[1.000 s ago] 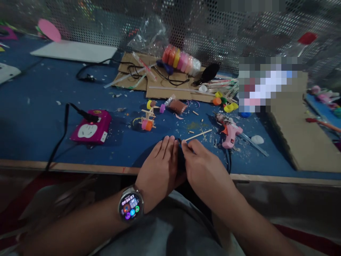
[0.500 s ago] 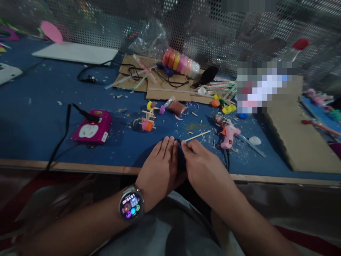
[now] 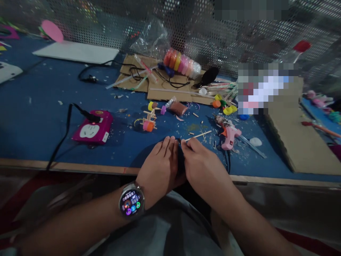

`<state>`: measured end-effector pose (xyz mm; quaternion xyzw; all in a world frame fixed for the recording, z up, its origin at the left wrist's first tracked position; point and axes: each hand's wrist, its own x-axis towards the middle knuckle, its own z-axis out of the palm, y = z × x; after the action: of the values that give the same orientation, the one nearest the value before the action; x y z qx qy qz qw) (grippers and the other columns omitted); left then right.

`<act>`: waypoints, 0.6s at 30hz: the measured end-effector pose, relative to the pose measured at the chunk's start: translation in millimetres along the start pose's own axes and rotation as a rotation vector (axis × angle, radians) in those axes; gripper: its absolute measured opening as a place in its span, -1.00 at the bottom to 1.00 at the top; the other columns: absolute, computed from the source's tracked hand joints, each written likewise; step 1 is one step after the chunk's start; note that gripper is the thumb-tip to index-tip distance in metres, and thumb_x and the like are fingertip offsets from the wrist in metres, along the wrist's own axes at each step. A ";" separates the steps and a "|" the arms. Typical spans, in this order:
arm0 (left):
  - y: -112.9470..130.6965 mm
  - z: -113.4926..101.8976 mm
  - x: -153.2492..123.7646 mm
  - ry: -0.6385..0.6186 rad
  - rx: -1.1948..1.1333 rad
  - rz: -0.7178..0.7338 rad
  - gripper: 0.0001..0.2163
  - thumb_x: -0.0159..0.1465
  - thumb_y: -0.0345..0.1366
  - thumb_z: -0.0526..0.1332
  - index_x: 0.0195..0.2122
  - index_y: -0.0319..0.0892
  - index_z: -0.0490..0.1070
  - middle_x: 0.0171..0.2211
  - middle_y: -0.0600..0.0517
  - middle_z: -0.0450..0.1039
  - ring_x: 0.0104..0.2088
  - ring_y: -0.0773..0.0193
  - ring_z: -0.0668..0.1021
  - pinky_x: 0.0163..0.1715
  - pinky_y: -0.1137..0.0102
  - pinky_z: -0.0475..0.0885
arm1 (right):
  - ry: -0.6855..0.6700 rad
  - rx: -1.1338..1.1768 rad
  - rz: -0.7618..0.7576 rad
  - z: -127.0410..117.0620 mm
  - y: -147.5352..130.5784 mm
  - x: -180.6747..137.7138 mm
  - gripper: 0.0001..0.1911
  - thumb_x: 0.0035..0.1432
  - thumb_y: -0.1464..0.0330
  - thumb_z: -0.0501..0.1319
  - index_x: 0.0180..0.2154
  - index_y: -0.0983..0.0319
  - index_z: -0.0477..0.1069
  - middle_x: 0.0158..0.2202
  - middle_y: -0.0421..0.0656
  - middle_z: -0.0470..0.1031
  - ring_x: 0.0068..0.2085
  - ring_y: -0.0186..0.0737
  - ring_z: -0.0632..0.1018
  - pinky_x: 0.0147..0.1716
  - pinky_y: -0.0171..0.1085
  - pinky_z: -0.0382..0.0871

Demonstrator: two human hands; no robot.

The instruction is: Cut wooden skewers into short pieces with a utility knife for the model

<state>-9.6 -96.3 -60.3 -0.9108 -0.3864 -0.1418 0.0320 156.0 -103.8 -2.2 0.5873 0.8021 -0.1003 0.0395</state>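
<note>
My right hand point(image 3: 201, 160) is closed, with thumb and forefinger pinched on the near end of a thin wooden stick point(image 3: 198, 136), which points away to the right over the blue table. Close beside it is my left hand point(image 3: 161, 158), its fingers pressed together and bent down at the table's front edge. A small dark tip point(image 3: 179, 140) shows between the two hands; what it belongs to is hidden. My left thumb is mostly out of sight. Ahead lies a little model of sticks and coloured caps point(image 3: 149, 121), touched by neither hand.
A pink glue gun point(image 3: 229, 137) lies to the right among scraps. On the left is a purple power box point(image 3: 93, 127) with a black cord. Cardboard point(image 3: 170, 95), clay tubs point(image 3: 179, 62) and a brown packet point(image 3: 178, 108) are behind. More cardboard point(image 3: 306, 142) stretches along the right.
</note>
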 end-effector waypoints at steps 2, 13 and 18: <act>1.5 -0.6 0.8 -0.003 0.011 0.008 -0.23 0.48 0.01 0.21 0.39 -0.71 0.29 0.39 -0.62 0.34 0.42 -0.39 0.45 0.36 -0.06 0.39 | -0.007 -0.001 -0.003 0.3 0.8 -4.5 -0.50 0.42 0.59 0.13 0.33 0.37 0.46 0.26 0.16 0.53 0.10 0.04 0.62 0.13 -0.09 0.60; -1.5 -1.9 4.0 -0.008 0.041 0.033 -0.24 0.46 -0.02 0.21 0.36 -0.76 0.33 0.36 -0.64 0.37 0.37 -0.40 0.51 0.33 -0.04 0.42 | 0.035 0.021 0.026 1.0 -0.7 -12.5 -0.54 0.44 0.61 0.06 0.25 0.38 0.50 0.13 0.11 0.58 -0.01 -0.05 0.63 0.11 -0.12 0.59; -3.0 -2.1 4.5 -0.014 0.053 0.037 -0.23 0.49 0.02 0.17 0.38 -0.73 0.32 0.36 -0.61 0.39 0.37 -0.39 0.51 0.31 -0.05 0.43 | 0.023 0.015 0.014 -2.2 -2.8 2.7 -0.59 0.43 0.59 0.12 0.20 0.36 0.54 0.14 0.13 0.59 0.01 -0.01 0.64 0.09 -0.13 0.59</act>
<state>-9.3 -91.4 -57.2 -0.9176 -0.3733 -0.1246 0.0560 152.6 -101.6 -0.2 0.5942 0.7978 -0.0992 0.0266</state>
